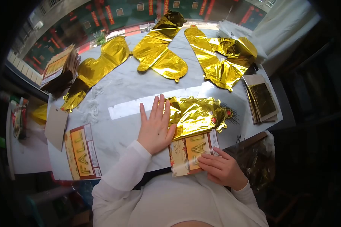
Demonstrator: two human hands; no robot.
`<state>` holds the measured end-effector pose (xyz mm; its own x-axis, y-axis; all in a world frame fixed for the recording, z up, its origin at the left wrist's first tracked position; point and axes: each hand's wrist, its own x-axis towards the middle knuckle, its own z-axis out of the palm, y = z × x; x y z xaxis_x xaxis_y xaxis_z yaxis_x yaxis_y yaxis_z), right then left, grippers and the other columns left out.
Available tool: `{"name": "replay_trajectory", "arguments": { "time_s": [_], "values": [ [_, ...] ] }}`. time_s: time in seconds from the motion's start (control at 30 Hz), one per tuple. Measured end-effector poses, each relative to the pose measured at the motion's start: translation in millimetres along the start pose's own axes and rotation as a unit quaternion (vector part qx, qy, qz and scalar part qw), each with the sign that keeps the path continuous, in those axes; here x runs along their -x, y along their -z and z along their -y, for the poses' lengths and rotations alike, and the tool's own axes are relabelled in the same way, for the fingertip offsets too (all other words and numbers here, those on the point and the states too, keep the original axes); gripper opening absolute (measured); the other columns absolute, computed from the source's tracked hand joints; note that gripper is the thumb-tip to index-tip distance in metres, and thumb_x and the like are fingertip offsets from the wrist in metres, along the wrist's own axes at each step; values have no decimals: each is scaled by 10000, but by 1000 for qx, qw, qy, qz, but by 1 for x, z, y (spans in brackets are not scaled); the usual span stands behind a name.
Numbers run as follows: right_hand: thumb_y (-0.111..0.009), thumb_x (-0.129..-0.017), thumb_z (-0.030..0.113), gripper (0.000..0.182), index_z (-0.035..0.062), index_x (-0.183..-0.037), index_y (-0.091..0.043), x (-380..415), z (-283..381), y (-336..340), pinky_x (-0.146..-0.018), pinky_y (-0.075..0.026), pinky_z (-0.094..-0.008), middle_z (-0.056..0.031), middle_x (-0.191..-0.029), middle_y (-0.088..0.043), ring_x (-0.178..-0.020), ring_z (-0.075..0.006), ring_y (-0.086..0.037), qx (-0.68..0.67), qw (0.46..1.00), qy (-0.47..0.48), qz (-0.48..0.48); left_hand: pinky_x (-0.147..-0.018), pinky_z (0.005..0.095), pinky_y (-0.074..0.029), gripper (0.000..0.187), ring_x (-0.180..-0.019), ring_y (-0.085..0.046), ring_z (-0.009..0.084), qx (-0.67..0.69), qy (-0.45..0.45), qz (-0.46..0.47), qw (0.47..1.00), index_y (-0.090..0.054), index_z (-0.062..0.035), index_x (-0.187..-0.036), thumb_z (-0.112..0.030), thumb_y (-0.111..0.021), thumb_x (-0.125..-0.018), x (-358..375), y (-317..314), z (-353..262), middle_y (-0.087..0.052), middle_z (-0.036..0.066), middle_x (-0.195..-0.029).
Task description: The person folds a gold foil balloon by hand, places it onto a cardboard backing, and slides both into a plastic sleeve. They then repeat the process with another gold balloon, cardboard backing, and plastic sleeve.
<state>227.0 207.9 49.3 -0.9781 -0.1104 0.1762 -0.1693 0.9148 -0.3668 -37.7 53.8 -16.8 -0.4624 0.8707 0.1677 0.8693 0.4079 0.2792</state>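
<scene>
My left hand lies flat with its fingers stretched out, at the left edge of a folded gold foil balloon. Against the near side of this balloon is a printed "FALL" card. Its lower end reaches to the table's front edge. My right hand grips the card at its right side, fingers over the printed face and the thumb hidden. Small red spots show at the folded balloon's right end.
Flat gold balloons lie along the far side of the marble-look table. Card stacks stand at the back left, and packets lie at the right edge. Another "FALL" card is at the front left, near white ribbon.
</scene>
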Motion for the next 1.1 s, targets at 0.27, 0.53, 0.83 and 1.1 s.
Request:
{"name": "replay_trajectory", "arguments": {
  "time_s": [0.27, 0.53, 0.83, 1.1],
  "values": [
    [-636, -936, -17, 193, -30, -1111, -716, 44, 12, 66, -972, -608, -457, -177, -1039, -792, -957, -320, -764, 242, 873, -109, -409, -1238, 740, -47, 778, -1632, -179, 379, 2, -10, -24, 1000, -316, 53, -1624, -396, -527, -1025, 0, -4, 2, -231, 253, -1734],
    [-675, -1012, 34, 179, -80, -1137, -733, 16, -9, 7, -885, -619, -380, -200, -1113, -782, -981, -274, -761, 201, 713, -239, -628, -1222, 762, -52, 679, -1626, -188, 395, -8, -18, -28, 999, -377, -158, -1658, -373, -528, -1032, 2, -2, 0, -253, 202, -1743],
    [-650, -866, -88, 345, 29, -1167, -770, -54, -58, -9, -1115, -513, -506, -149, -1187, -779, -1180, -347, -733, 121, 900, -206, -365, -1228, 748, -53, 626, -1622, -218, 369, -6, -24, -26, 999, -419, -161, -1640, -309, -522, -1041, 2, 2, -1, -308, 126, -1739],
    [-719, -863, -46, 367, 30, -1221, -744, -84, -17, -20, -970, -566, -411, -129, -1167, -742, -1050, -317, -722, -46, 967, -128, -216, -1242, 734, -56, 654, -1623, -241, 327, -5, -36, -14, 999, -396, -122, -1645, -295, -538, -1031, 1, 5, -2, -332, 104, -1732]
  ]
}}
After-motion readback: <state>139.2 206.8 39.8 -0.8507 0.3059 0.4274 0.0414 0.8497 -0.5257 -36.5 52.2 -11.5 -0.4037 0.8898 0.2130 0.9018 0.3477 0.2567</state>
